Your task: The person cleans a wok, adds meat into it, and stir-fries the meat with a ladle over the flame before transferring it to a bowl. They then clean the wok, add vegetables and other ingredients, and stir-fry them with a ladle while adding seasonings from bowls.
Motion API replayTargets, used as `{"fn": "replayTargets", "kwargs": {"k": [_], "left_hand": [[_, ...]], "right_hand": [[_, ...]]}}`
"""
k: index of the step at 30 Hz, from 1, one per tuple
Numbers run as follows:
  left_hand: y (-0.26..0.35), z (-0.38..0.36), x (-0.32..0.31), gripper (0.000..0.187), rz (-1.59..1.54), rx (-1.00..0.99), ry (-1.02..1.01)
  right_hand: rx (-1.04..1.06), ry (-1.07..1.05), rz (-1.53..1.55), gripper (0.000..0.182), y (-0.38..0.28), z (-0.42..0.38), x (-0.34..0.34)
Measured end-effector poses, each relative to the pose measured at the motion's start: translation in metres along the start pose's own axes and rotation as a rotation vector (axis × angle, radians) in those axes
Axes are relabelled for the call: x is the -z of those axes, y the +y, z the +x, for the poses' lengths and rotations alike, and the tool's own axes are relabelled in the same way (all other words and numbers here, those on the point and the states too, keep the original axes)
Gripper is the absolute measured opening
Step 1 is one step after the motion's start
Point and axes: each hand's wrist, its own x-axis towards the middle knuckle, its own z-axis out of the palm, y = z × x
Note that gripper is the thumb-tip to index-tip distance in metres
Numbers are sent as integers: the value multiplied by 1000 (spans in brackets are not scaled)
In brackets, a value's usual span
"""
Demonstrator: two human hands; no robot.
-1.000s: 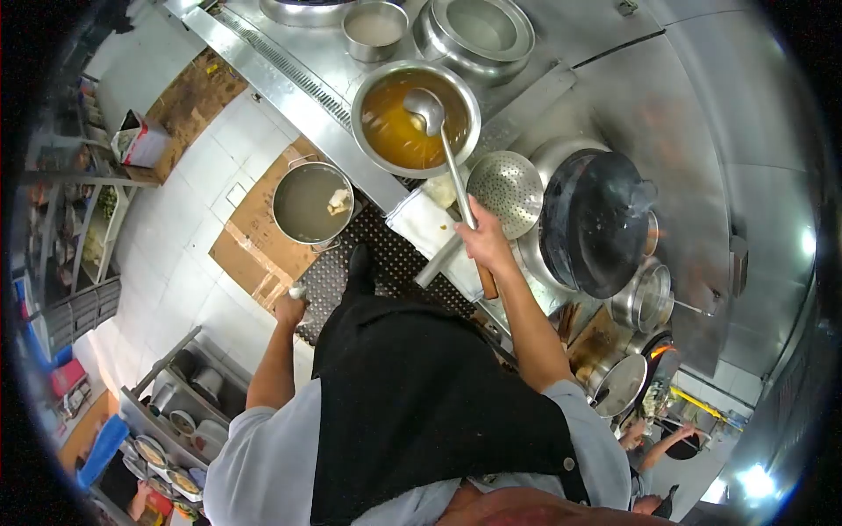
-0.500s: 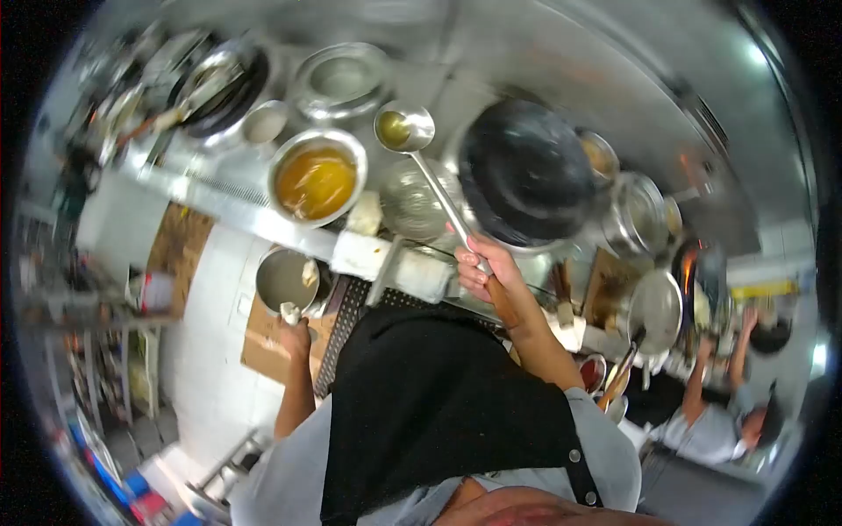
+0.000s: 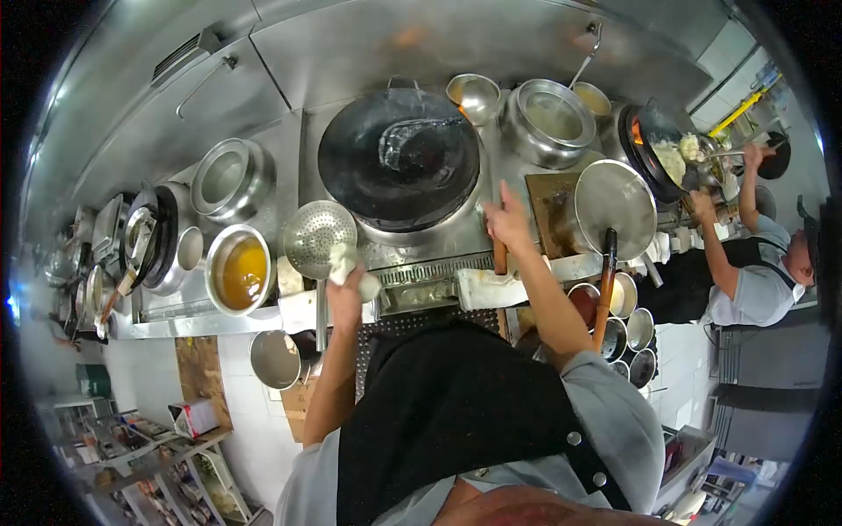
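Observation:
My left hand (image 3: 345, 298) is closed around a crumpled white cloth (image 3: 343, 260), at the stove's front edge. Right beside it lies a round perforated skimmer (image 3: 320, 238), its metal handle pointing toward me. My right hand (image 3: 509, 219) is slightly blurred, index finger and thumb spread apart, at the front right of the wok. A wooden handle (image 3: 500, 256) shows just under its palm; whatever it belongs to is hidden. The large black wok (image 3: 399, 167) sits on the burner, with a shiny wet streak inside.
A bowl of amber oil (image 3: 241, 273) stands left of the skimmer. Metal pots (image 3: 553, 123) line the back. To the right are a large fine strainer (image 3: 616, 210) and several condiment tins (image 3: 640, 329). A co-worker (image 3: 754, 263) cooks at the far right. A pot (image 3: 274, 359) is at lower left.
The view has swung left to right. The ladle with oil no longer shows ahead of my right hand, whose fingers have spread. My left hand has moved up with the cloth to the stove edge.

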Motion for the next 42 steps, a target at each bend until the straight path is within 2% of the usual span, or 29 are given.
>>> {"fn": "replayTargets", "kwargs": {"k": [2,4,6,7,10,11,12,14,15,16,17,18,20,21,23,24,25,26,27,28,29,30,32,34,35,36,38,39,42], "left_hand": [[-7,2,-25,27,-256,259,-68],[-2,5,-41,28,-300,320,-56],[-5,16,-44,45,-404,545,-225],[-9,28,-48,60,-414,568,-212],[-9,59,-62,62,-405,552,-258],[0,64,-73,66,-379,546,-207],[-23,88,-74,66,-444,559,-249],[-34,108,-87,56,-378,597,-249],[-48,121,-91,43,-487,605,-258],[-64,135,-92,28,-427,589,-204],[-86,143,-86,23,-512,519,-205],[-89,144,-83,20,-358,428,-276],[-110,175,-75,22,-285,480,-264],[-101,166,-77,23,-260,522,-279],[-79,153,-82,24,-259,574,-307],[-75,149,-82,24,-282,588,-322],[-74,151,-81,25,-256,602,-392],[-75,163,-75,22,-292,678,-394],[-89,187,-69,23,-287,665,-390],[-99,204,-64,23,-279,647,-383],[-97,203,-66,23,-266,644,-391],[-94,198,-71,26,-271,624,-298],[-101,206,-69,28,-274,593,-203],[-119,227,-58,34,-273,557,-308],[-119,222,-58,35,-294,565,-243],[-115,208,-61,35,-294,547,-243],[-104,184,-59,33,-239,507,-152],[-98,177,-54,28,-244,570,-219],[-79,137,-45,24,-240,546,-326]], "right_hand": [[-4,-18,154,78,46,-7,26],[607,281,-391,78,105,-19,57],[256,205,-640,76,118,-62,97],[244,218,-638,76,120,-73,109],[-49,36,-1063,80,140,-96,129],[-34,28,-1092,77,136,-99,130],[-39,40,-1121,74,129,-102,127],[-107,72,-1135,49,146,-104,128],[-257,40,-1167,39,137,-104,119],[-233,157,-1081,36,141,-118,105],[-166,245,-1036,34,152,-139,91],[-386,241,-973,33,104,-173,68],[23,340,-719,32,134,-242,48],[-20,363,-726,32,159,-276,49],[-420,20,-865,29,218,-356,58],[-627,103,-909,28,233,-402,75],[-864,168,-941,27,367,-457,108],[-799,495,-906,26,321,-502,128],[-880,591,-912,25,284,-533,154],[-692,667,-949,25,300,-569,190],[-773,713,-1037,24,310,-586,224],[-852,758,-1126,23,319,-594,253],[-861,799,-1096,24,294,-585,296],[-852,866,-1022,24,297,-568,323],[-845,932,-956,24,297,-556,334],[-947,840,-904,29,285,-545,338],[-935,901,-847,33,313,-533,344],[-925,894,-829,33,320,-536,346],[-790,789,-815,35,316,-537,345]]}}
